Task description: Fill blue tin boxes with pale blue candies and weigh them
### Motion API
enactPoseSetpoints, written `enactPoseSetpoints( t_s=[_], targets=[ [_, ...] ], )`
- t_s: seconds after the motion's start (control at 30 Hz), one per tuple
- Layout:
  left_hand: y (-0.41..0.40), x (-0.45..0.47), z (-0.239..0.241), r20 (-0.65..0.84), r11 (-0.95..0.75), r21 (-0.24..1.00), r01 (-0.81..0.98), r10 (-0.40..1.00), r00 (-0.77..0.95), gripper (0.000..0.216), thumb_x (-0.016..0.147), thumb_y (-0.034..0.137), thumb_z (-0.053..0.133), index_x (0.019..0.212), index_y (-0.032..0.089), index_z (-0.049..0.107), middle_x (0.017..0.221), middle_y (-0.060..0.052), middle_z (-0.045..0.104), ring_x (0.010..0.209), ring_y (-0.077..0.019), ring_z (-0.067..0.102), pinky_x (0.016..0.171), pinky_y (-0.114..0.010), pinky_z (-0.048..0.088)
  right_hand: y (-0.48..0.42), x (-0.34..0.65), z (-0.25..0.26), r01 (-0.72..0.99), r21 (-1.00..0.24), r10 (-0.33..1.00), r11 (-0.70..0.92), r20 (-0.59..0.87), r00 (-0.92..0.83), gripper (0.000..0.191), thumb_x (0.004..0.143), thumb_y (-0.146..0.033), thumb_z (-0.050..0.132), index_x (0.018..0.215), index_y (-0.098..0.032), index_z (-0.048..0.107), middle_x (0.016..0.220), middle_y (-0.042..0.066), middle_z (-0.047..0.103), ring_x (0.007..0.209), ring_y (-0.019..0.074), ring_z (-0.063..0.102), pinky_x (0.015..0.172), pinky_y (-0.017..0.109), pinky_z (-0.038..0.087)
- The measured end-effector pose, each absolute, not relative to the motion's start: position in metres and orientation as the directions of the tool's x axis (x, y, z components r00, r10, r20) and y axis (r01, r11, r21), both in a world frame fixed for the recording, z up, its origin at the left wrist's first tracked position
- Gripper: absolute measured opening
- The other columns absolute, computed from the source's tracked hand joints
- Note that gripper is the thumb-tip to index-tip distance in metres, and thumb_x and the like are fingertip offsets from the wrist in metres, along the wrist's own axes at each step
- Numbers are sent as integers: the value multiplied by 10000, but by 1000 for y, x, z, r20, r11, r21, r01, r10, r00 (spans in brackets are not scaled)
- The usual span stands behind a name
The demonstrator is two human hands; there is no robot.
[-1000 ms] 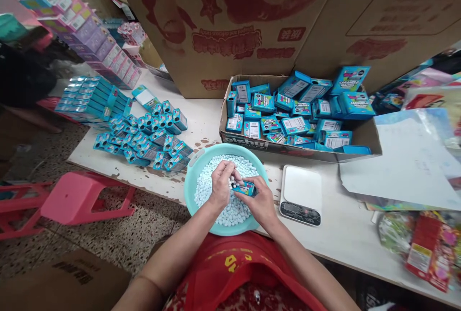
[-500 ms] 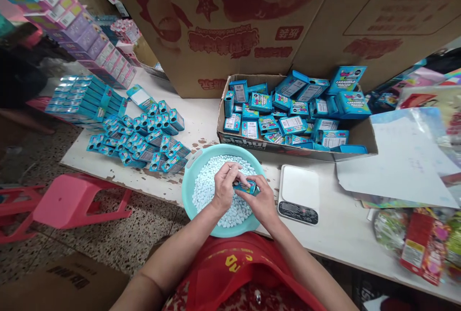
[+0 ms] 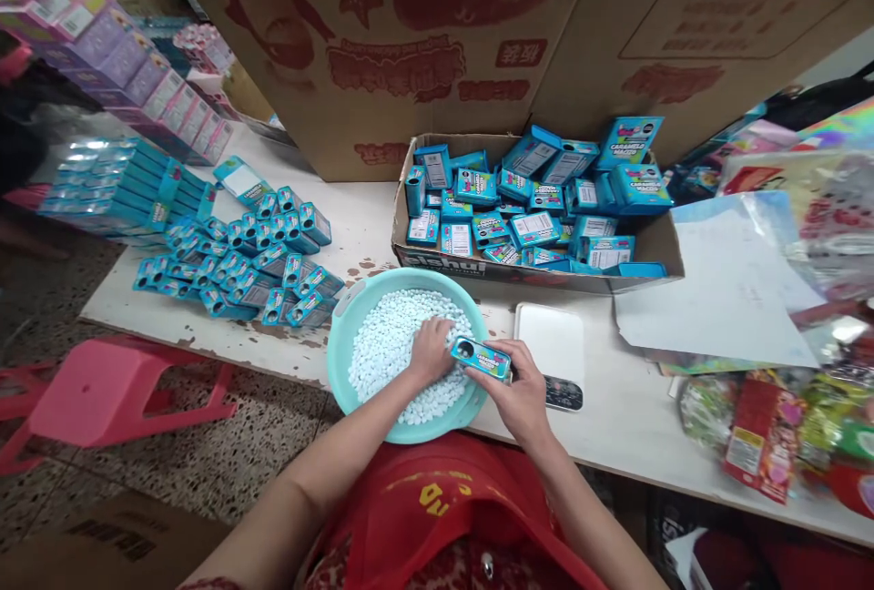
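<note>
My right hand (image 3: pixel 515 385) holds a small blue candy box (image 3: pixel 482 358) by its right end, above the right side of the basin. A round hole shows in the box's upturned narrow side, with pale candy visible in it. Down among the small white candies (image 3: pixel 386 330), my left hand (image 3: pixel 431 351) has its fingers bent and closed on some of them; the fingertips are hidden. The candies fill the light turquoise basin (image 3: pixel 340 362), which sits at the table's front edge against my red apron (image 3: pixel 437 490).
An open carton (image 3: pixel 539 276) of blue boxes stands behind the basin. Several blue boxes with holes (image 3: pixel 252 253) are grouped on the left, beside stacked boxes (image 3: pixel 116 180). A white digital scale (image 3: pixel 550 340) lies right. Large cardboard (image 3: pixel 423 135) rises behind; a pink stool (image 3: pixel 102 390) stands left.
My left hand has moved from the box's opening down into the candies. My right hand has turned the box, so its hole now shows. The whole view has shifted slightly.
</note>
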State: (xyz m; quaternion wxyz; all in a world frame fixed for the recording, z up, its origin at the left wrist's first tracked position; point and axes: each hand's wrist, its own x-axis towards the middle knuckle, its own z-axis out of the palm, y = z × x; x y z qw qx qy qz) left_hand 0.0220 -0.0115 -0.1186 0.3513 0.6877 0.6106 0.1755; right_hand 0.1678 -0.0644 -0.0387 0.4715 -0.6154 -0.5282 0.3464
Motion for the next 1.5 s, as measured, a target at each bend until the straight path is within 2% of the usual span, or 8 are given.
enactPoseSetpoints(
  t_s=[0.13,0.27,0.4,0.53,0.6,0.67,0.87,1.5],
  targets=[
    [-35,1,-109,-275,-87,646,758,900,338,203,773,406,567,820,216,619,888,-59,598,916,-230,545,813,-341,411,-67,172,-41,320,-947,969,-22,59,240,315,679,-341,764,951,-236,642,920,34,591,898,210,587,805,367,479],
    [-33,-27,-105,-347,249,775,581,936,62,205,645,390,674,660,212,576,705,-15,560,786,-203,562,698,-282,408,-66,168,-40,322,-946,972,-34,43,230,323,682,-356,760,954,-230,638,933,39,584,916,216,583,810,369,475],
    [-22,-36,-88,-380,361,821,442,924,-48,312,717,493,573,642,193,530,592,9,511,568,-148,522,517,-239,382,-62,156,-39,352,-936,981,-23,47,187,320,680,-366,756,946,-232,639,927,39,590,911,220,583,816,374,475],
    [-14,-28,-48,-444,437,893,-109,895,-42,304,741,485,570,757,188,507,581,39,509,406,-82,424,364,-189,281,-57,138,-43,383,-924,993,-12,33,111,284,700,-361,735,936,-235,639,918,40,599,889,218,589,793,368,484],
    [-11,-21,-30,-441,398,824,-404,897,-16,274,716,428,618,757,189,489,580,37,528,420,-84,462,373,-184,320,-54,129,-46,392,-920,997,0,30,72,276,705,-358,729,934,-233,639,913,41,603,889,221,593,793,370,486],
    [-8,-14,-19,-417,343,783,-518,909,-28,242,719,387,616,749,184,489,580,27,548,469,-104,526,432,-205,406,-51,121,-48,398,-917,999,21,38,34,278,705,-359,728,933,-230,637,906,43,610,892,226,595,801,376,484],
    [-3,-8,-11,-331,184,807,-561,928,-172,206,737,354,593,702,167,514,618,10,562,585,-134,599,517,-241,484,-48,112,-40,425,-901,996,85,89,-9,278,710,-331,733,943,-224,625,899,43,618,892,228,594,800,381,478],
    [-7,6,2,-316,213,854,-476,937,-147,189,714,324,643,705,175,527,669,16,553,567,-88,527,546,-214,446,-51,125,-19,389,-921,999,22,32,19,289,678,-338,753,926,-240,640,888,25,615,869,216,608,788,355,487]
  ],
)
